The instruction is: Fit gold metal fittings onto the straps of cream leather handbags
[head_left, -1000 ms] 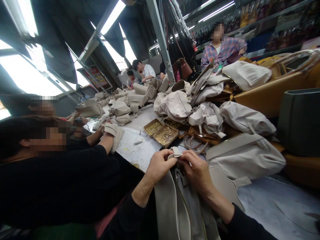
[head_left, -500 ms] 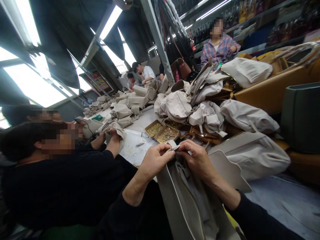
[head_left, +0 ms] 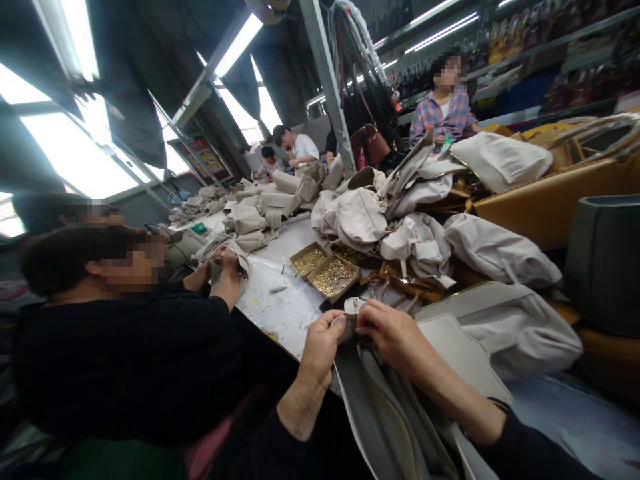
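A light grey handbag (head_left: 400, 413) hangs open below my hands, its top edges spread and its inside partly showing. My left hand (head_left: 323, 343) pinches the bag's short tab (head_left: 351, 306) between thumb and fingers; the tab's rounded end stands up with a small metal piece on it. Close to the right side of that tab, my right hand (head_left: 393, 333) has its fingertips pressed together. Whatever lies between those fingertips is too small to make out. Just beyond the tab is a cardboard box of small gold-coloured metal pieces (head_left: 334, 277).
Another box of gold pieces (head_left: 309, 260) sits beside the first. Piled grey bags (head_left: 357, 217) cover the table's far side, and a grey bag (head_left: 520, 330) lies right. At my left a co-worker in black (head_left: 135, 360) handles a grey piece. A brown bag (head_left: 555, 167) stands behind.
The tab has turned upright and its end now shows above my left hand. My right hand has moved slightly apart from the left. The whole view has shifted a little.
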`<state>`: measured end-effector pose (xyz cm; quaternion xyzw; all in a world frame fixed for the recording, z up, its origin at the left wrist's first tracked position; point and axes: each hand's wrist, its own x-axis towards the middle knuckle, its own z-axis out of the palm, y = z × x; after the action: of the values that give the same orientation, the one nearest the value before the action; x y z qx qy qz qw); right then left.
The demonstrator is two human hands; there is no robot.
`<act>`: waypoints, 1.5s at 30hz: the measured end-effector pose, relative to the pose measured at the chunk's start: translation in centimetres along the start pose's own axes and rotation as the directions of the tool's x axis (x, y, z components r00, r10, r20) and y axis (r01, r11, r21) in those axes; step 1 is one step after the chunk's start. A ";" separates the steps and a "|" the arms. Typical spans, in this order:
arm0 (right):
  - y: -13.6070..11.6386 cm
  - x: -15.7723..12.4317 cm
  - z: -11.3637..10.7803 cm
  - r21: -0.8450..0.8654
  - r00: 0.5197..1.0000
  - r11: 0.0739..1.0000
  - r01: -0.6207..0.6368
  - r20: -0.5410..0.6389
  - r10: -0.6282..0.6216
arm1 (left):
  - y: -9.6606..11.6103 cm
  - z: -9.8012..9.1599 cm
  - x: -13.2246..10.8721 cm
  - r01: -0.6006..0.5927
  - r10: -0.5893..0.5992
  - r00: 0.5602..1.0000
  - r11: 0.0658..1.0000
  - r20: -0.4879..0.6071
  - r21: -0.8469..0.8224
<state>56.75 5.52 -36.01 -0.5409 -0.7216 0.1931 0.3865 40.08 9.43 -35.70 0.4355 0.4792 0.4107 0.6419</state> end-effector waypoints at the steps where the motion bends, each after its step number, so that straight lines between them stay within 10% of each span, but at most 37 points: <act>1: 0.2 -0.1 0.2 0.007 1.000 1.000 -0.013 0.022 0.013 | -0.5 -0.2 0.3 0.004 -0.004 1.000 1.000 -0.007 0.004; 23: 3.5 -1.0 1.5 0.346 0.995 0.934 -0.093 0.007 0.097 | -1.0 -1.0 -0.2 -0.220 0.158 0.974 0.814 0.160 0.537; 33: 3.4 -0.7 1.5 0.316 0.994 0.943 -0.106 0.019 0.106 | -1.3 0.0 -1.2 -0.338 0.448 0.888 0.488 0.102 0.804; 45: 4.8 -1.3 1.5 0.416 0.988 0.905 0.088 -0.155 -0.025 | -0.3 -0.3 1.0 -0.210 0.176 0.978 0.868 0.116 0.449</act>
<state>58.78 6.13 -40.81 -0.4361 -0.6480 0.2931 0.5513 40.02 10.36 -36.26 0.6348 0.4936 0.3320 0.4932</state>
